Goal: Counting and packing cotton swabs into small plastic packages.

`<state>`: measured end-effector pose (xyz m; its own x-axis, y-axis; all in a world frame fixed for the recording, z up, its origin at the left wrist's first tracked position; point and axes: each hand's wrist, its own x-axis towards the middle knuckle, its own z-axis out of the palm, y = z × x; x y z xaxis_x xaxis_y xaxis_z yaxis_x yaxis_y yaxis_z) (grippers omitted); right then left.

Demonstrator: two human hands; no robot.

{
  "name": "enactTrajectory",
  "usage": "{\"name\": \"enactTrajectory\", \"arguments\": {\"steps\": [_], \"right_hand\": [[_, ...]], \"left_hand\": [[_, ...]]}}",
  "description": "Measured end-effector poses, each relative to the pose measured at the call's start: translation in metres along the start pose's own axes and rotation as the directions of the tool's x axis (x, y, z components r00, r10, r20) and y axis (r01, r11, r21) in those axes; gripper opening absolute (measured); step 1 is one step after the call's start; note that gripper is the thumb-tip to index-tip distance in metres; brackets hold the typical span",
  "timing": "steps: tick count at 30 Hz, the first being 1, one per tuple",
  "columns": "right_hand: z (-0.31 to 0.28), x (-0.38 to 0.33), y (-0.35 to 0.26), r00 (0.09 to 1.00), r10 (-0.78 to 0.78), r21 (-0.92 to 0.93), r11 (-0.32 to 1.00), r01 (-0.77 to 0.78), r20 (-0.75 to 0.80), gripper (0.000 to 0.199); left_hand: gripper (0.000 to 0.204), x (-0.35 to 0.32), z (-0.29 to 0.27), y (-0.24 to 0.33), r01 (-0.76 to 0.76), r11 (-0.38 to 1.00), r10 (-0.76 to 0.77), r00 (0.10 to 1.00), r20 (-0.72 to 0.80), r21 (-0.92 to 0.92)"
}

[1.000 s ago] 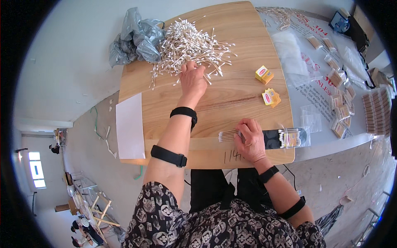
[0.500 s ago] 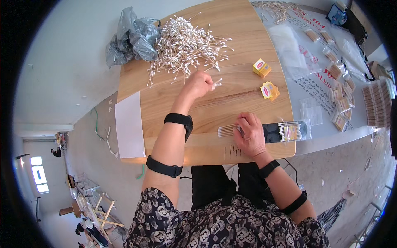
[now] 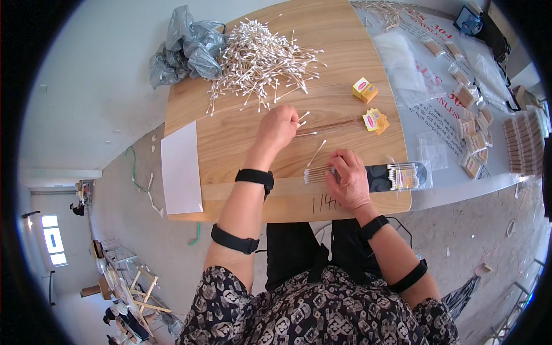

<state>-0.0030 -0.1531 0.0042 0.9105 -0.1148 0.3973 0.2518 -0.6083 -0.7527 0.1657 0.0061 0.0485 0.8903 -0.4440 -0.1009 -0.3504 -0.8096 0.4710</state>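
A big loose pile of white cotton swabs (image 3: 259,57) lies at the far side of the wooden table (image 3: 230,138). My left hand (image 3: 279,127) is closed around a few swabs, their tips sticking out to the right, midway between the pile and the table's near edge. My right hand (image 3: 348,178) presses down on a neat bundle of swabs (image 3: 316,173) near the front edge. Right beside that hand lies a black tray (image 3: 397,175) inside a clear bag holding more swabs. One single swab (image 3: 316,152) lies between my hands.
A crumpled grey plastic bag (image 3: 184,46) sits behind the pile at the far left. Two small yellow boxes (image 3: 371,106) lie to the right. A white sheet (image 3: 181,167) hangs at the table's left edge. Packed swab bundles (image 3: 477,138) cover the adjoining white table.
My left hand left the swab pile and drew back toward me with a few swabs in it. My right hand stayed on the bundle.
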Motion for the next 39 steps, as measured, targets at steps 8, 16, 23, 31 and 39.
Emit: {"name": "enactTrajectory", "arguments": {"steps": [8, 16, 23, 31, 39], "right_hand": [[-0.001, 0.001, 0.001, 1.0, 0.012, -0.007, 1.0, -0.012, 0.001, 0.019], [0.0, -0.001, 0.002, 0.999, 0.033, 0.04, 0.999, -0.033, -0.005, 0.021], [0.0, -0.002, 0.005, 0.999, 0.033, 0.041, 0.999, -0.033, 0.001, 0.021], [0.001, -0.002, 0.003, 1.0, 0.029, 0.037, 0.999, -0.029, -0.01, 0.02], [-0.001, -0.001, 0.002, 0.999, 0.038, 0.046, 0.998, -0.037, -0.008, 0.019]], "left_hand": [[0.016, -0.04, 0.025, 0.028, -0.06, 0.992, 0.079, 0.981, -0.176, 0.111], [0.016, -0.064, 0.039, 0.037, -0.157, 0.982, 0.161, 0.987, -0.029, 0.102], [0.018, -0.032, 0.025, 0.012, 0.009, 0.997, 0.014, 0.949, -0.315, 0.071], [0.012, -0.019, 0.017, -0.005, 0.056, 0.998, -0.046, 0.977, -0.207, 0.04], [0.005, -0.043, 0.023, 0.011, -0.09, 0.985, 0.116, 0.978, -0.173, 0.15]]}}
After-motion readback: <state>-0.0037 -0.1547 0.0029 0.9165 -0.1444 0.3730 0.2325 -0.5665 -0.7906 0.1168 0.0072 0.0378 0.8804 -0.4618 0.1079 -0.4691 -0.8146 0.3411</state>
